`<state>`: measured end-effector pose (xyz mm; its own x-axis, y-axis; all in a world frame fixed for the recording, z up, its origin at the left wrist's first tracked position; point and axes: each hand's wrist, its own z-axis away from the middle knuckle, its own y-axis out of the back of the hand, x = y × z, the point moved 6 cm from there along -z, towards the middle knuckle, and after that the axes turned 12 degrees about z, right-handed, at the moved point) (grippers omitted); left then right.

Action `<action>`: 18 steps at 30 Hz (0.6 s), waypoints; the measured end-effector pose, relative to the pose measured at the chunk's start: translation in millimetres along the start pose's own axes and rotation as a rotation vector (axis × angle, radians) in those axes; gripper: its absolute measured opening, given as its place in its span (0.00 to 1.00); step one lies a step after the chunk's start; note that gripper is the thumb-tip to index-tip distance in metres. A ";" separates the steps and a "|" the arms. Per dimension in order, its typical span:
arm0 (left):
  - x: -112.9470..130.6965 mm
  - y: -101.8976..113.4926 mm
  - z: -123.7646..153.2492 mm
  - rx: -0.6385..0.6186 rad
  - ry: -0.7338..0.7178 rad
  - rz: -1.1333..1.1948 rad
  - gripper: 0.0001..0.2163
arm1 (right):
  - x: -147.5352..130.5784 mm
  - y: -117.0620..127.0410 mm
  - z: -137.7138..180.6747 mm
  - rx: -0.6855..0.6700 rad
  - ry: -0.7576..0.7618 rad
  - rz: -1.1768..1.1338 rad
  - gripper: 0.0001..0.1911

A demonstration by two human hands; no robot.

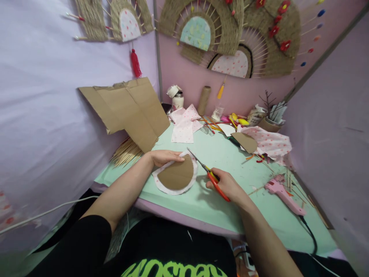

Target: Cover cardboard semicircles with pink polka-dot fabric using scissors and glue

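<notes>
My left hand (pixel 166 157) grips the upper edge of a half-round cardboard piece (pixel 176 175), thumb on its face. Around the cardboard runs a margin of white fabric (pixel 170 191), which lies beneath it. In my right hand (pixel 226 184) is a pair of scissors (pixel 215 181) with red-orange handles. Their blades point up and left, just beside the fabric's right upper edge. From this angle I cannot tell whether the blades touch the cloth.
A pink glue gun (pixel 284 196) lies at the right with its cord. Large folded cardboard (pixel 129 111) leans at the left over bamboo sticks (pixel 127 153). Pink dotted fabric (pixel 186 125) lies at the back; another half-round cardboard piece (pixel 245 142) rests right of centre.
</notes>
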<state>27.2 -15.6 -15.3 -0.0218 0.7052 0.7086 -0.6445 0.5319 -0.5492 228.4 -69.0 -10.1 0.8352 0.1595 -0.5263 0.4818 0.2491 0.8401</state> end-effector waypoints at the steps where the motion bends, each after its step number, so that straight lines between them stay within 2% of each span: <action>1: -0.1 -0.6 -0.1 0.001 -0.001 -0.004 0.20 | 0.5 -0.5 -0.1 0.001 0.000 -0.006 0.09; 9: -0.3 -0.9 -1.0 -0.010 -0.001 -0.005 0.18 | 10.0 -4.2 0.1 -0.002 -0.021 -0.064 0.10; 14: 1.1 -0.8 1.6 0.052 -0.018 0.001 0.18 | 10.5 -0.6 -0.2 0.011 -0.029 -0.049 0.14; 18: 0.9 -2.7 1.4 0.035 -0.010 0.004 0.18 | 8.2 4.4 0.7 0.017 -0.038 -0.040 0.19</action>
<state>27.8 -17.0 -12.6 -0.0316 0.7023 0.7111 -0.6709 0.5125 -0.5360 237.5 -67.3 -10.7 0.8245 0.1127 -0.5546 0.5194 0.2386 0.8206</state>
